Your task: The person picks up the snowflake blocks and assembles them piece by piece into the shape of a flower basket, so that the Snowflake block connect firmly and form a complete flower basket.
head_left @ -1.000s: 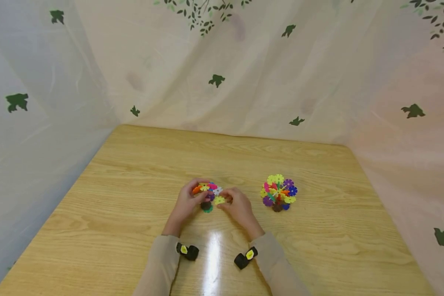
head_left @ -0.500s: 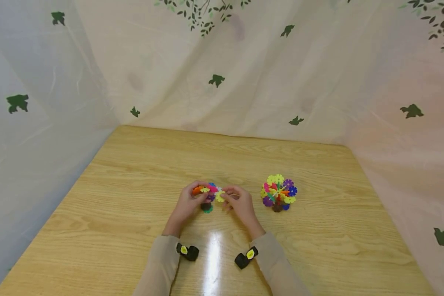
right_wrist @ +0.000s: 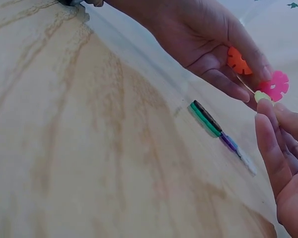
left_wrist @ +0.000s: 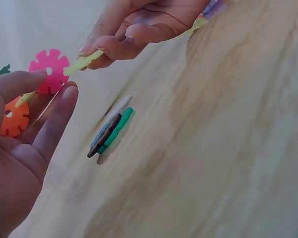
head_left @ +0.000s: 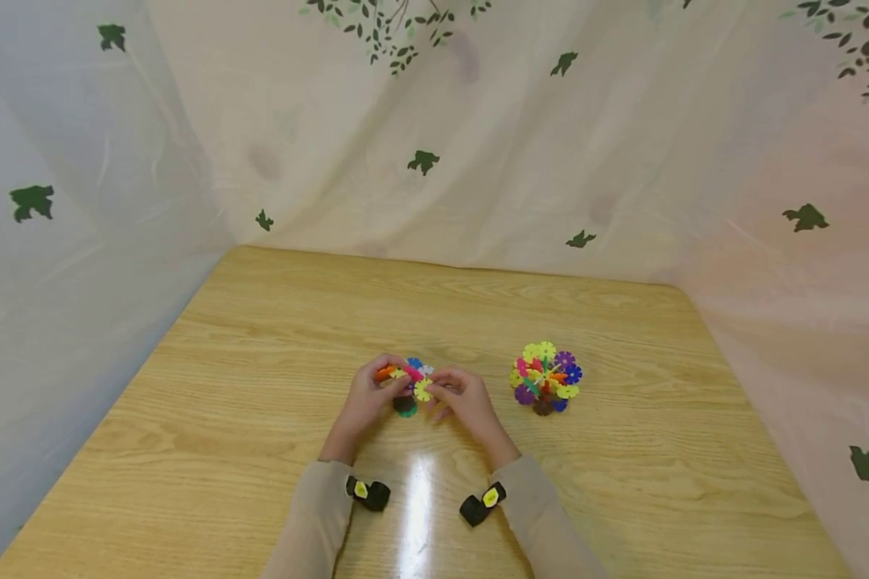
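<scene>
My left hand [head_left: 368, 394] pinches a pink notched flower disc [left_wrist: 57, 82] between thumb and fingers. Linked to it are a small yellow disc [left_wrist: 25, 99] and an orange disc [left_wrist: 15, 125], both inside the same hand. From the other side my right hand [head_left: 471, 402] pinches another yellow flower disc [left_wrist: 82, 63], its edge right at the pink disc's rim. Below the hands, loose discs lie on the wood: a brown one [left_wrist: 105, 135], a green one [left_wrist: 121, 128], a white one [right_wrist: 247, 163] and a purple one [right_wrist: 228, 143]. A blue disc [head_left: 413, 363] shows behind the fingers.
A round cluster of many-coloured flower discs [head_left: 545, 376] stands on the wooden table [head_left: 623, 466], right of the hands. Patterned cloth [head_left: 319, 145] hangs behind the table and along both sides. Each wrist carries a black camera [head_left: 472, 510].
The yellow disc in my right hand shifts up, then back left against the pink disc. The pink disc has turned edge-on in the head view. My left hand stays nearly still.
</scene>
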Available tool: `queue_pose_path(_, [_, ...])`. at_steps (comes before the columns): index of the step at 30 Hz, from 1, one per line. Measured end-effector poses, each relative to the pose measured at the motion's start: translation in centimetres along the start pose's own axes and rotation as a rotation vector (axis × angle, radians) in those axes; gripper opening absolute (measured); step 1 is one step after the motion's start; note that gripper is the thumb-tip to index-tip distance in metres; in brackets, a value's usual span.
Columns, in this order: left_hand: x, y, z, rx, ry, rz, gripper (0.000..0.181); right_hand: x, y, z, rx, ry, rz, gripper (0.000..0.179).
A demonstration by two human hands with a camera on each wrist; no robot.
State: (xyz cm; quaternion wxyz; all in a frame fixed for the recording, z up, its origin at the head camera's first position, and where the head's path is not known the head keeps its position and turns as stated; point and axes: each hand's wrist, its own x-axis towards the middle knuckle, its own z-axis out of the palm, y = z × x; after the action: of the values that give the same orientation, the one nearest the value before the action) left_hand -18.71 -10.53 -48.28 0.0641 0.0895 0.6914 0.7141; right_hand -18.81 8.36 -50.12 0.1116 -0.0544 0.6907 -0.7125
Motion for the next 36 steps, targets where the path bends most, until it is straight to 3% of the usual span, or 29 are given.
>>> queue_pose_path(13, [-0.36,-0.16,-0.17,-0.022,-0.108,0.041,0.018,0.0,-0.14,0.07,0.01,0.054,0.037,0.021])
queue_pose_path(20, [-0.47,-0.21,0.34,0.016,-0.101,0.037,0.014,-0.16,-0.07,-0.02,0.011,0.046,0.04,0.022])
queue_pose_path(28, [-0.37,-0.38,0.66,0.024,-0.131,0.091,0.014,-0.42,-0.28,0.21,0.021,0.083,0.014,0.023])
queue_pose_path(31, [-0.35,-0.45,0.59,0.014,-0.139,0.114,0.022,-0.41,-0.33,0.45,0.04,0.106,-0.005,0.025])
queue_pose_path(36, [-0.38,-0.62,0.41,0.083,-0.115,0.17,0.044,-0.23,-0.24,0.7,0.078,0.16,-0.003,0.024])
